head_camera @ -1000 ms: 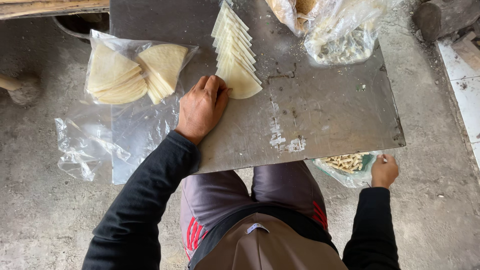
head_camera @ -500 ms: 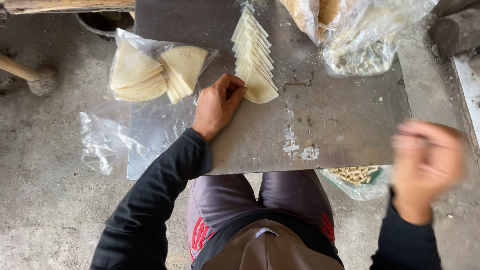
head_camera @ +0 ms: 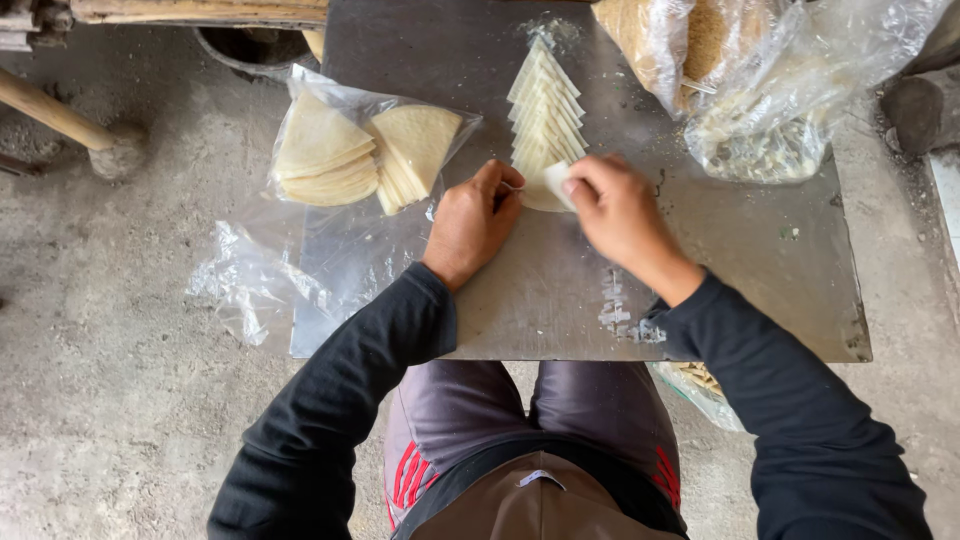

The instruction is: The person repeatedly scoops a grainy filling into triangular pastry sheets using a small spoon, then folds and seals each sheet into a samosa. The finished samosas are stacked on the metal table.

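Note:
A fanned row of pale triangular dough wrappers (head_camera: pixel 545 110) lies on a grey metal tabletop (head_camera: pixel 760 270). My left hand (head_camera: pixel 475 220) rests on the table at the row's near end, fingertips pressing the lowest wrapper. My right hand (head_camera: pixel 615 205) has come in from the right and pinches the edge of that nearest wrapper (head_camera: pixel 553 182) between thumb and fingers. Both arms wear black sleeves.
A clear plastic bag (head_camera: pixel 360 150) with two stacks of quarter-round wrappers lies at the table's left edge. Large plastic bags of filling (head_camera: pixel 740 70) sit at the back right. Another bag (head_camera: pixel 700 385) hangs below the table's near right. Concrete floor surrounds the table.
My right hand rose from the bag below the table's right side and swung over to the wrapper row. The left hand stayed at the row's near end.

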`<state>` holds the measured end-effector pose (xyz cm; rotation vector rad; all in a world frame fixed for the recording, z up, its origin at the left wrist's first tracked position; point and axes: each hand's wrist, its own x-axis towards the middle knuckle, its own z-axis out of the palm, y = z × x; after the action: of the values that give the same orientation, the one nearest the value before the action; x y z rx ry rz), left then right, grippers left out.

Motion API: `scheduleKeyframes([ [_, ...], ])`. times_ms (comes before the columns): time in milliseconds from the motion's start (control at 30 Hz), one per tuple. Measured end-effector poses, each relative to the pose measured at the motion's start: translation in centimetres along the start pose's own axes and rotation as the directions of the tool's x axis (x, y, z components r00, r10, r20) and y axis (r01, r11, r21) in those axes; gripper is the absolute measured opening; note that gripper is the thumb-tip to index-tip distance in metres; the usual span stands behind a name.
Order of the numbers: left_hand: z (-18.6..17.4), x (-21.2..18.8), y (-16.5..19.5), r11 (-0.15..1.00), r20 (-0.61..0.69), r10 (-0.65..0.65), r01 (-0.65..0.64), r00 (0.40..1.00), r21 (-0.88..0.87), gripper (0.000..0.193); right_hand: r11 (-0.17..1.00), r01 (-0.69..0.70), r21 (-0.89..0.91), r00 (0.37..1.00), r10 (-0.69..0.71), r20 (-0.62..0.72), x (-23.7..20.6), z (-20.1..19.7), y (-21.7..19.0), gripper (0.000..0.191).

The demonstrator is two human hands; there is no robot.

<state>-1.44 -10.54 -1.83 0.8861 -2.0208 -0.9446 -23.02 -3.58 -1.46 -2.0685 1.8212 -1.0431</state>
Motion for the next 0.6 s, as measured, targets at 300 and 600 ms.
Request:
scheduleKeyframes([
  [300,0.2,-0.5,0.6,0.957,-0.023,0.150,-0.139,0.988,0.255,0.011,0.998,-0.039,-0.042,0.986,0.032,-0.164,3.5,-6.2,0.1,0.009],
  [600,0.2,0.2,0.6,0.815,0.228,-0.334,0.401,0.915,-0.417,0.030,0.708,0.492,-0.506,0.853,-0.509,0.117,-2.0,-0.7,-4.9,0.021],
])
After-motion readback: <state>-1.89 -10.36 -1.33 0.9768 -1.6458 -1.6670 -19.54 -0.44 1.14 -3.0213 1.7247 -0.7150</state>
